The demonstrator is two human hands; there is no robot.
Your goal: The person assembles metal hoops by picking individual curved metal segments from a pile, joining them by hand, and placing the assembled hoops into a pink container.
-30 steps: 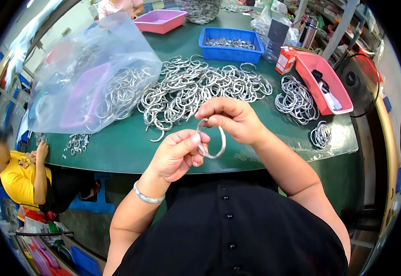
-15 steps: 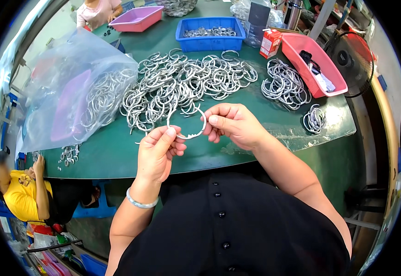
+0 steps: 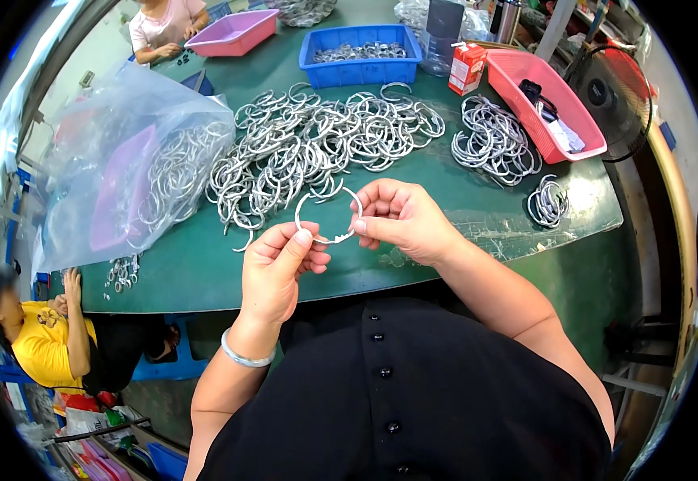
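Hands, L point(image 3: 278, 268) & R point(image 3: 401, 220), pinch silver ring point(image 3: 326, 215).

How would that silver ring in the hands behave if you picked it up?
The ring probably feels stiff yet springy: thin metal with an open gap. Likely light, since the left hand and right hand pinch it by fingertips. Being round, it might roll if dropped on edge.

A green worktable point(image 3: 205, 268) fills the room's middle, its near right corner under clear film. A black fan point(image 3: 609, 92) stands at its right end, blue stools point(image 3: 161, 365) below its left edge. Light is even and bright.
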